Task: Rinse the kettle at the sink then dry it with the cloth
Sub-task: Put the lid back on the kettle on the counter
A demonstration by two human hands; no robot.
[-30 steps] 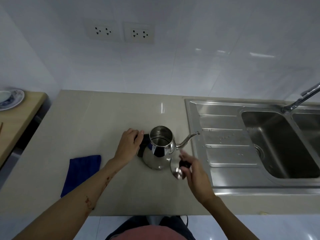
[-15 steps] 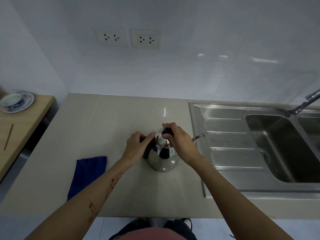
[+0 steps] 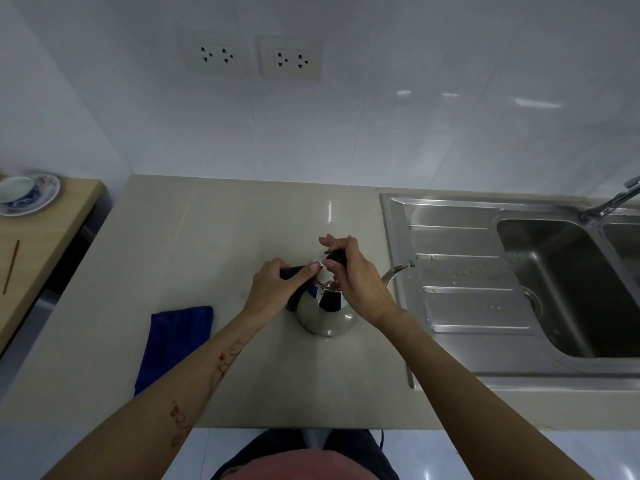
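Observation:
A shiny steel kettle (image 3: 323, 315) with a thin curved spout stands on the beige counter (image 3: 221, 244), just left of the sink. My left hand (image 3: 273, 289) grips its black handle. My right hand (image 3: 353, 275) pinches the black knob of the lid (image 3: 335, 258), which sits on top of the kettle's opening. A folded blue cloth (image 3: 175, 341) lies flat on the counter to the left of my left forearm. The steel sink (image 3: 460, 271) with its drainboard and basin lies to the right, the tap (image 3: 613, 202) at the far right edge.
A wooden side table (image 3: 41, 237) at the left holds a blue-and-white cup on a saucer (image 3: 26, 194) and a thin stick (image 3: 10, 266). Two wall sockets (image 3: 252, 57) sit on the white tiles above the counter. Water drops dot the drainboard.
My right hand lifted the lid from the counter beside the kettle and set it on the kettle's opening. My left hand stayed on the handle. The view tilted up slightly.

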